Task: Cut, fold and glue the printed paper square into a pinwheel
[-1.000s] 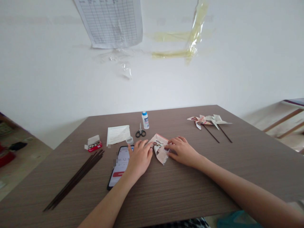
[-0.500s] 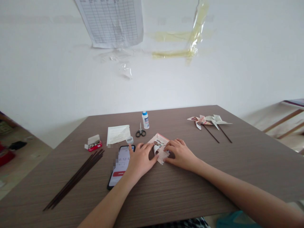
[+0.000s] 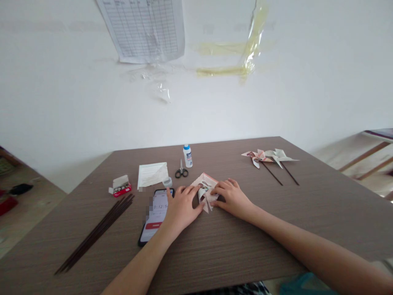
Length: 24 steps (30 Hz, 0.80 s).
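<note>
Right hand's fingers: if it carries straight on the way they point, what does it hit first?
The right hand meets the folded paper first; its fingertips look already on it, though depth is hard to judge from here.

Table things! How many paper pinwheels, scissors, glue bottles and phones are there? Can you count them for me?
Paper pinwheels: 2
Pair of scissors: 1
Glue bottle: 1
Phone: 1
Total: 5

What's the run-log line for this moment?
left hand: fingers on folded printed paper | right hand: fingers on same paper | near left hand: phone
</note>
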Tool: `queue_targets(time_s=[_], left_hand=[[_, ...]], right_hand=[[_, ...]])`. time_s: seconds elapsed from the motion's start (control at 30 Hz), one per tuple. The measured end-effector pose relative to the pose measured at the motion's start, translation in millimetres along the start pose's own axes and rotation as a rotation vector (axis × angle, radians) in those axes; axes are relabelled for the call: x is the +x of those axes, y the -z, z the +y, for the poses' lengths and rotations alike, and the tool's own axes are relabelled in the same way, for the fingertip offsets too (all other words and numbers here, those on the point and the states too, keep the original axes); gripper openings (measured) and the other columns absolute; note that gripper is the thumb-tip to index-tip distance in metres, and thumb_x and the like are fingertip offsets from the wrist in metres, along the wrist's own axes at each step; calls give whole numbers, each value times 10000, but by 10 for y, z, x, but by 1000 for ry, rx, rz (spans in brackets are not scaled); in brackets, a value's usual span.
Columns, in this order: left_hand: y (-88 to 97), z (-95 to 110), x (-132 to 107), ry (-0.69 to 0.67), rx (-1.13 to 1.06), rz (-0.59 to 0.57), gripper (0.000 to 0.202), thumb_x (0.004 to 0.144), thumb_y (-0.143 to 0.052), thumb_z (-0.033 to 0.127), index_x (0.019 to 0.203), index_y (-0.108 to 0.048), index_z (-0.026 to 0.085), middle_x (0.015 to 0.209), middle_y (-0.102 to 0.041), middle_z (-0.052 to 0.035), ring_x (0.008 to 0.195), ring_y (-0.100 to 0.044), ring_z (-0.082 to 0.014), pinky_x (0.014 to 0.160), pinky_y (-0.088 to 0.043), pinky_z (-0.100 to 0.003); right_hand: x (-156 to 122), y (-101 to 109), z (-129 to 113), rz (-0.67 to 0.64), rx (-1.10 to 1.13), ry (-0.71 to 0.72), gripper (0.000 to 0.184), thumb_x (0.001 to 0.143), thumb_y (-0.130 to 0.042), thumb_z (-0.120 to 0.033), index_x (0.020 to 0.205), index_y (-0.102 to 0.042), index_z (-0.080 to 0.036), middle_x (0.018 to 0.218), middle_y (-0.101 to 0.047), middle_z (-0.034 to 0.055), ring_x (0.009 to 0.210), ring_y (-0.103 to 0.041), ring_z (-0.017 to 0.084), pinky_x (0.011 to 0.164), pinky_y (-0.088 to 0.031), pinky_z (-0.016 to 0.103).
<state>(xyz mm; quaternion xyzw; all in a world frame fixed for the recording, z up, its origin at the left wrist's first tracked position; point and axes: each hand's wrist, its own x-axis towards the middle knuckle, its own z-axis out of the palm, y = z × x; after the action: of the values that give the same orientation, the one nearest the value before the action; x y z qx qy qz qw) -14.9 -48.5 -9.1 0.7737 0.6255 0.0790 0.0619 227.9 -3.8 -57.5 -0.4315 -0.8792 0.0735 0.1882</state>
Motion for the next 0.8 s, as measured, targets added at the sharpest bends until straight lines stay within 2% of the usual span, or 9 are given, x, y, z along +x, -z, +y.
queue_targets(time_s=[0.13, 0.3, 0.57, 0.8], left_hand=[[10, 12, -6, 5, 5, 4, 573, 1129, -751, 391, 1699, -704, 428, 1729, -741, -50, 1639, -615, -475, 1418, -219, -953], [-12, -2, -1, 2, 0, 27, 559, 1113, -788, 398, 1667, -737, 443, 1695, -767, -54, 1617, -635, -471, 1426, -247, -923], [-18, -12, 10, -5, -19, 12, 576, 1127, -759, 363, 1701, -710, 370, 1705, -755, -95, 1623, -615, -466, 1398, -190, -978], [51, 30, -30, -11, -30, 41, 519, 1134, -747, 362, 1652, -749, 329, 1639, -794, -134, 1605, -620, -448, 1409, -194, -949]], right_hand=[[13, 34, 116, 0, -21, 121, 260, 1130, -827, -300, 1385, -871, -321, 1332, -867, 100, 1279, -786, 323, 1269, -502, 569], [15, 25, 202, 31, -61, 179, 284, 1135, -777, -192, 1365, -882, -321, 1286, -884, 87, 1231, -796, 299, 1236, -498, 538], [15, -9, 196, 72, -28, 174, 172, 1163, -783, -262, 1237, -924, -327, 1214, -898, 65, 1180, -805, 283, 1257, -468, 536], [12, 6, 142, 38, 91, 75, 205, 1177, -742, -260, 1161, -942, -302, 1233, -898, 80, 1211, -814, 294, 1258, -486, 560]])
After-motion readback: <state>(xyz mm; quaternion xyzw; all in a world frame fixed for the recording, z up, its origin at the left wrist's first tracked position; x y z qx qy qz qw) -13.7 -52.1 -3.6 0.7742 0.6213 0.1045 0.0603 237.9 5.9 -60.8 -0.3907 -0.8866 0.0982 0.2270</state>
